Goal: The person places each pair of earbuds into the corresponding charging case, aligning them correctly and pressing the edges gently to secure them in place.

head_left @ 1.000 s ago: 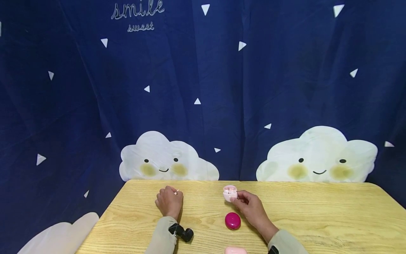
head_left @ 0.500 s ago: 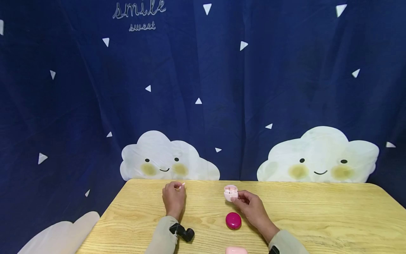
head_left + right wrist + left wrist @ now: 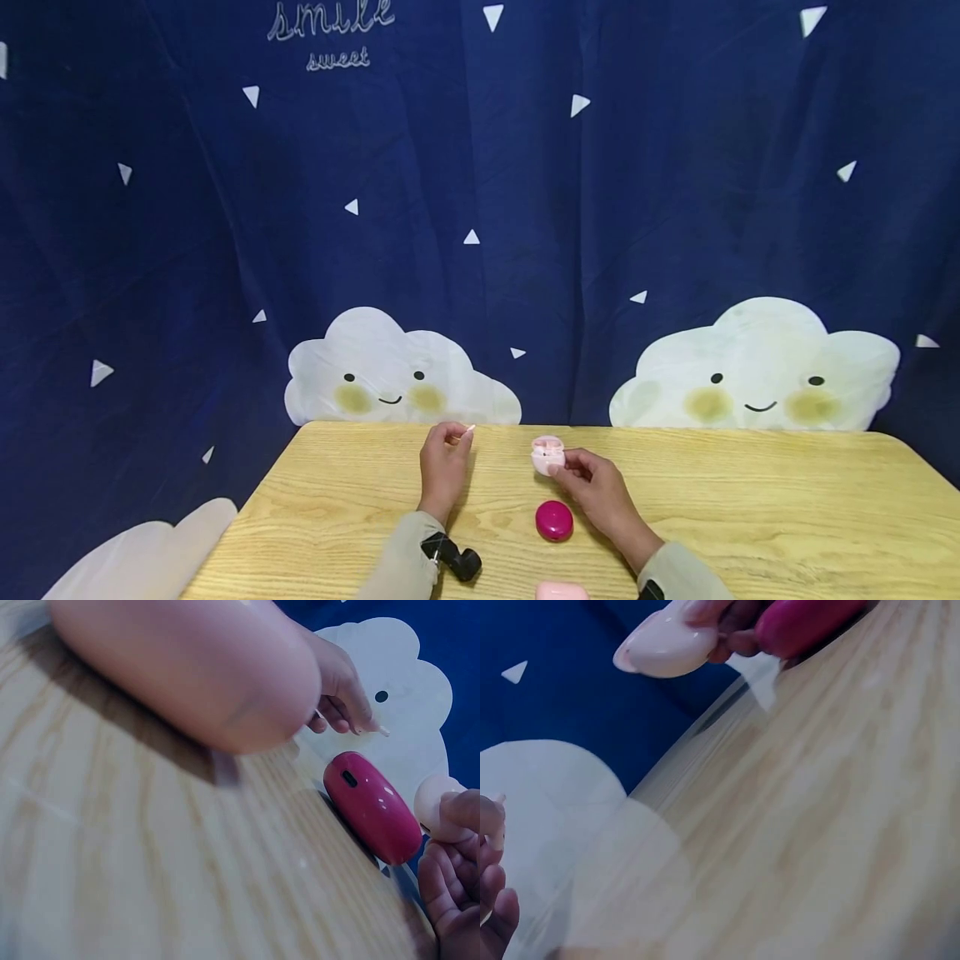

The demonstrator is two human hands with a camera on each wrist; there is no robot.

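Between thumb and fingers, my left hand (image 3: 444, 468) pinches a small pale pink earbud (image 3: 470, 428) near the table's far edge. The earbud's tip also shows beyond the fingertips in the right wrist view (image 3: 384, 732). To its right, my right hand (image 3: 606, 500) grips a round pale pink earbud case (image 3: 545, 462) by its right side. That case stands with its lid raised and its inside facing me. Nearer to me, a glossy magenta round case (image 3: 554, 521) sits closed on the table, with a dark port in its side in the right wrist view.
At the bottom of the head view, a pink case (image 3: 562, 591) lies on the wooden table (image 3: 765, 508), partly cut off; it looms large in the right wrist view. A dark blue curtain (image 3: 525, 167) with clouds hangs behind the table's far edge.
My left hand has moved right and slightly away from me with the earbud, which now points out past the fingertips, closer to the open case. The right hand and its case have stayed put.
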